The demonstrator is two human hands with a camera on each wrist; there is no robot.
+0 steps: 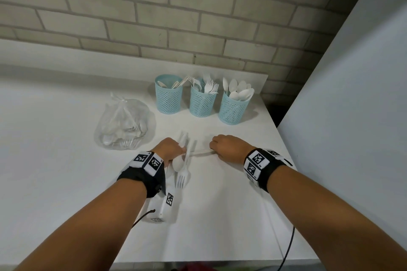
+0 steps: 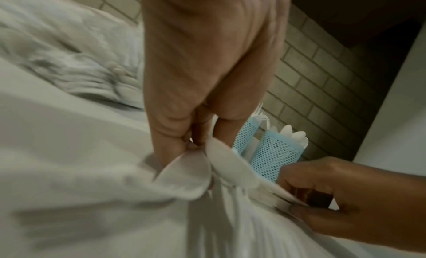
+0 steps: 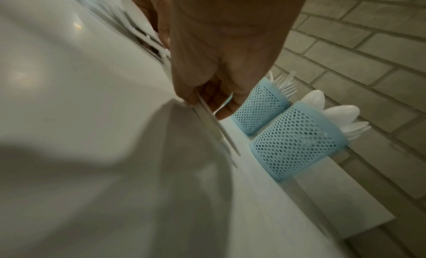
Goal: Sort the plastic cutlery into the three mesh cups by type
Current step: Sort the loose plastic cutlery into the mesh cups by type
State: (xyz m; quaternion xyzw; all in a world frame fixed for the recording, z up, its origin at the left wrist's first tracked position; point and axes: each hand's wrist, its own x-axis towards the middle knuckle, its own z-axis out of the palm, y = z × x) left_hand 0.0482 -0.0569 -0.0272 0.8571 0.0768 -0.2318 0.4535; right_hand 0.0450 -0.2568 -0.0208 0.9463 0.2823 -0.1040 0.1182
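Three cups (image 1: 168, 94) overhead; right wrist shows two.

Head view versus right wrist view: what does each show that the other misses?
Head only: the left mesh cup, the tied clear bag of cutlery, and the left hand gripping a spoon and fork.

Right wrist only: the right hand's fingertips pinching a flat white piece, apparently a knife.

Both: the right hand, fork cup, spoon cup, white table.

Dim, even light; head view sharp, walls bowed at edges. Wrist views blurred, soft shadows on the table (image 3: 69, 80).
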